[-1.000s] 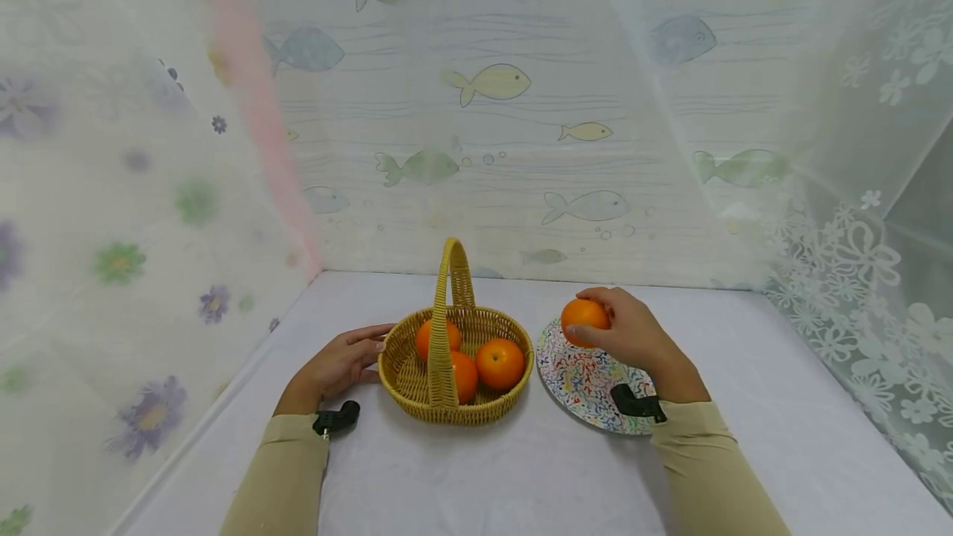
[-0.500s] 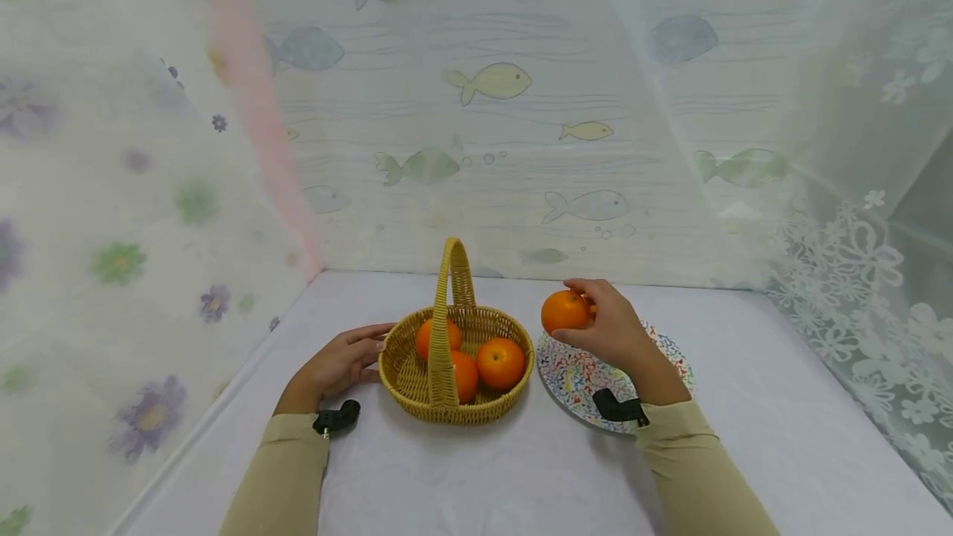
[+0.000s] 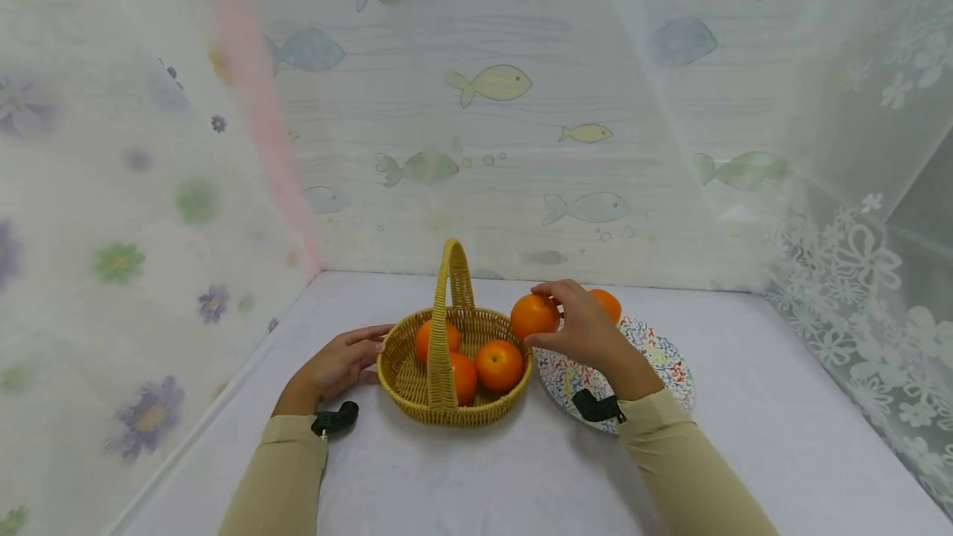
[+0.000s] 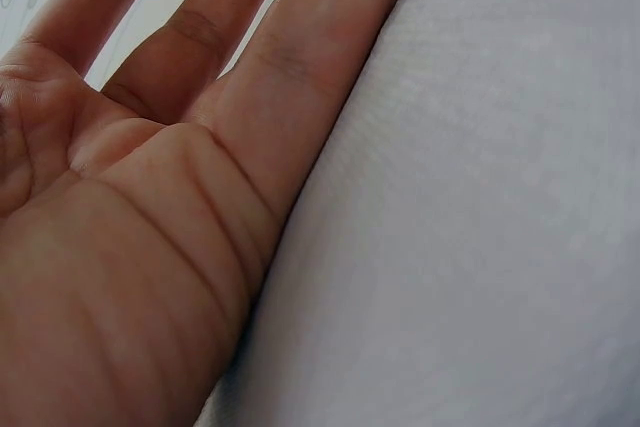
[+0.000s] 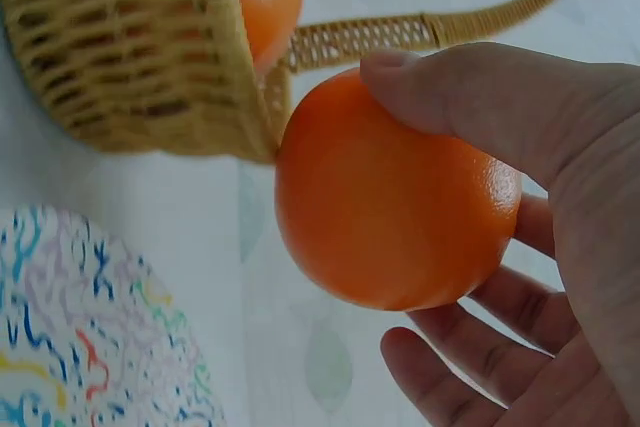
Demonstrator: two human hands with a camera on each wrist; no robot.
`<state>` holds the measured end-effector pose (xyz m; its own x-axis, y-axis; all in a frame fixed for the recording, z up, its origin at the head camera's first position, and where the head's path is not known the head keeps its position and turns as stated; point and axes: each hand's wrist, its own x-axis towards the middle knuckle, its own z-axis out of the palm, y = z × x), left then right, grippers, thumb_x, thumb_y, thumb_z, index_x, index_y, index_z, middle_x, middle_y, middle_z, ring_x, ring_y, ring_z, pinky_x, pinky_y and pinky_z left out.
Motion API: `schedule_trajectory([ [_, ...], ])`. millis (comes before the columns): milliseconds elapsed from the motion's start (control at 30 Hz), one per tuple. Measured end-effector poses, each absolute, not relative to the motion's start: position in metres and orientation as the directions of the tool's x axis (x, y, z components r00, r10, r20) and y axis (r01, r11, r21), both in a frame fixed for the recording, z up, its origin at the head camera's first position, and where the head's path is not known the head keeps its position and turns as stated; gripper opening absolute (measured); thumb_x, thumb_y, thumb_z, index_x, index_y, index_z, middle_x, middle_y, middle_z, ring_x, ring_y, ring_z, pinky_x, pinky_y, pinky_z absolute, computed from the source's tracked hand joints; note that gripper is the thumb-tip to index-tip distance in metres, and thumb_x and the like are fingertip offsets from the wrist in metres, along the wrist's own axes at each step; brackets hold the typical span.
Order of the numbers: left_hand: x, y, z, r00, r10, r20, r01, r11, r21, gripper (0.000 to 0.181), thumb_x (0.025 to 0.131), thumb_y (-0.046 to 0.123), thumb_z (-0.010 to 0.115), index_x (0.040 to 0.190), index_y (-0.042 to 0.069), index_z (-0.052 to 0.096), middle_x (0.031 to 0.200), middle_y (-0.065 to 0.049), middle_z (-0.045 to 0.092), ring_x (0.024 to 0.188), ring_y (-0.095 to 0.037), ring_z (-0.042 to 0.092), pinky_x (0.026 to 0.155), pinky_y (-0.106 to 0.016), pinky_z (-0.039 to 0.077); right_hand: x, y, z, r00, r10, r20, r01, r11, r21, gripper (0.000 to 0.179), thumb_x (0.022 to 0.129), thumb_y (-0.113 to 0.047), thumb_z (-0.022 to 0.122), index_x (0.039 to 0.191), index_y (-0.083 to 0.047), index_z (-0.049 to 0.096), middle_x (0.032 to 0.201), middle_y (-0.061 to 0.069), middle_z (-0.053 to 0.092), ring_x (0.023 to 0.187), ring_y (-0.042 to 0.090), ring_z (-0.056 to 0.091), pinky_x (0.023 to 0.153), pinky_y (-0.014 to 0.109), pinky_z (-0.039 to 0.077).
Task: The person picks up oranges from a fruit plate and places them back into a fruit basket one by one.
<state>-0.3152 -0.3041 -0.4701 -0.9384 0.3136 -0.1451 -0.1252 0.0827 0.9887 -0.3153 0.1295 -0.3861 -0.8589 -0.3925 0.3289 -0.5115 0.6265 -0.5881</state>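
Observation:
My right hand [image 3: 591, 337] grips an orange [image 3: 534, 316] between thumb and fingers, just above the right rim of a yellow wicker basket [image 3: 417, 412]. In the right wrist view, thumb and fingers spread round that orange [image 5: 390, 207], near the basket wall [image 5: 150, 57]. Inside the basket lie oranges [image 3: 500, 366], partly hidden by its tall handle. My left hand [image 3: 338, 366] touches the basket's left side with fingers extended; in the left wrist view its palm [image 4: 130, 247] faces the camera and the basket is out of sight. Another orange [image 3: 606, 304] shows behind my right hand.
A round plate [image 3: 663, 362] with multicoloured squiggles lies right of the basket, partly beneath my right forearm. White cloth [image 3: 462, 486] covers the table. Sheer curtains with fish and flowers hang at the back and both sides.
My right hand has carried its orange leftward from over the plate to the basket's right rim. An orange behind that hand has come into view. The left hand and basket stay put.

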Motion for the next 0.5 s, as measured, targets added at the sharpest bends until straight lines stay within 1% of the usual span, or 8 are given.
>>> schedule_trajectory([
  [100, -0.315, -0.305, -0.471, -0.940, 0.309, -0.146, -0.126, 0.086, 0.988, 0.062, 0.102, 0.028, 0.064, 0.158, 0.011, 0.044, 0.161, -0.013, 0.045, 0.126, -0.020, 0.065, 0.092, -0.045, 0.061, -0.317, 0.120, -0.384, -0.851, -0.406, 0.332, -0.524, 0.640, -0.562, 0.074, 0.077, -0.034, 0.093, 0.140, -0.013, 0.060, 0.138, 0.005, 0.058, 0.115, 0.024, 0.060, 0.099, 0.044, 0.057],
  [300, -0.315, -0.305, -0.471, -0.939, 0.312, -0.147, -0.124, 0.092, 0.988, 0.061, 0.102, 0.028, 0.064, 0.158, 0.011, 0.043, 0.160, -0.013, 0.046, 0.124, -0.019, 0.066, 0.092, -0.044, 0.061, -0.320, 0.104, -0.384, -0.828, -0.434, 0.355, -0.561, 0.653, -0.509, 0.073, 0.078, -0.041, 0.092, 0.139, -0.015, 0.062, 0.136, 0.003, 0.060, 0.115, 0.023, 0.062, 0.100, 0.043, 0.057],
  [500, -0.314, -0.304, -0.468, -0.936, 0.320, -0.149, -0.126, 0.093, 0.988, 0.063, 0.103, 0.029, 0.064, 0.159, 0.010, 0.042, 0.160, -0.014, 0.046, 0.125, -0.020, 0.066, 0.093, -0.044, 0.061, -0.323, 0.094, -0.388, -0.836, -0.420, 0.353, -0.549, 0.654, -0.521, 0.073, 0.078, -0.043, 0.091, 0.140, -0.016, 0.062, 0.133, 0.002, 0.060, 0.114, 0.022, 0.062, 0.099, 0.042, 0.057],
])
